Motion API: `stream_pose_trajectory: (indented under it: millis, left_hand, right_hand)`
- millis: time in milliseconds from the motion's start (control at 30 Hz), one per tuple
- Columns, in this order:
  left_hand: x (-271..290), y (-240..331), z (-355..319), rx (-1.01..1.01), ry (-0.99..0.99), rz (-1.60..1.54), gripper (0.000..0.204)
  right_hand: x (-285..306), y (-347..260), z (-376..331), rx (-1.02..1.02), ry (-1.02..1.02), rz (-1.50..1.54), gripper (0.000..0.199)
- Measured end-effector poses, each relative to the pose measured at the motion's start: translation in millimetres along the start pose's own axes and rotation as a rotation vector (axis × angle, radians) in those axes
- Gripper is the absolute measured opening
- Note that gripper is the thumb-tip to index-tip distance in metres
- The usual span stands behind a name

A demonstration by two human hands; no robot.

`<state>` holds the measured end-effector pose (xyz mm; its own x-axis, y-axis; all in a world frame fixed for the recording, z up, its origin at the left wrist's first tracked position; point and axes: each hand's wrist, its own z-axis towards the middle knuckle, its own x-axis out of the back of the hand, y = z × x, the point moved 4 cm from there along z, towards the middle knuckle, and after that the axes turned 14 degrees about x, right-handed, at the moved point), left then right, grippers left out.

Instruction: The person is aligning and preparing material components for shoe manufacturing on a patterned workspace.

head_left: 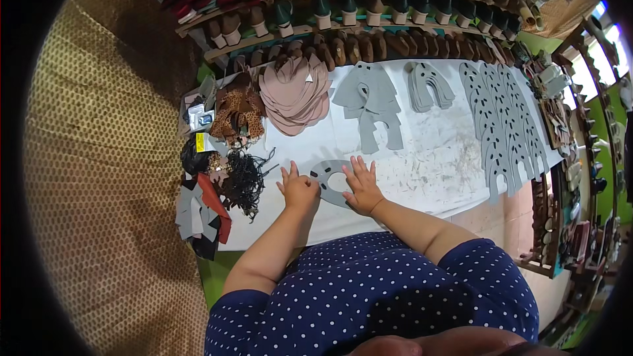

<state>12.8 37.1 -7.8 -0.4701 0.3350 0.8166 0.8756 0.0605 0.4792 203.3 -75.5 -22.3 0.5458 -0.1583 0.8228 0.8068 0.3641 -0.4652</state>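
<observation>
Nearest the camera is the person's own navy top with white dots [369, 290], and both bare forearms run up from it onto the white worktable [435, 171]. The left hand [298, 188] lies palm down with its fingers loosely curled and slightly spread, gripping nothing; its fingertips rest on the left edge of a flat grey horseshoe-shaped cut piece [333, 178] that lies on the table just in front of the body. The right hand [361, 184] is opened flat, fingers splayed, pressing down on the right side of the same grey piece. The two hands sit close together, with only the middle of the piece showing between them. Whether the piece is lifted at any edge cannot be told.

To the left of the hands lies a tangle of black cords [247, 178], and below it a pile of grey, red and black scraps [201, 214] at the table's edge. Farther back on the left stands a heap of leopard-print pieces [239, 115], beside a fanned stack of pink cut pieces [295, 95]. Behind the hands, well apart from them, are plain grey cut shapes [370, 102], then a smaller fan of grey strips [428, 86], and to the right long grey pieces with dark punched holes [504, 125]. At the far edge of the table, shelves [369, 16] hold rows of shoe lasts and heeled forms in brown, green and dark red.
</observation>
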Motion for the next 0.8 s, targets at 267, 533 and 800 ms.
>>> stream_pose_trajectory:
  millis: [267,533,800]
  left_hand:
    - [2,-9,-12,-0.034,0.250,0.147,0.046]
    - [-14,11,-14,-0.442,-0.068,0.418,0.079]
    - [25,-21,-24,-0.417,-0.105,0.452,0.088]
  right_hand:
    - [4,0,2,-0.042,-0.007,0.004,0.073]
    - [5,-6,8,-0.058,-0.065,-0.045,0.074]
    - [0,-13,14,-0.089,-0.114,-0.102,0.074]
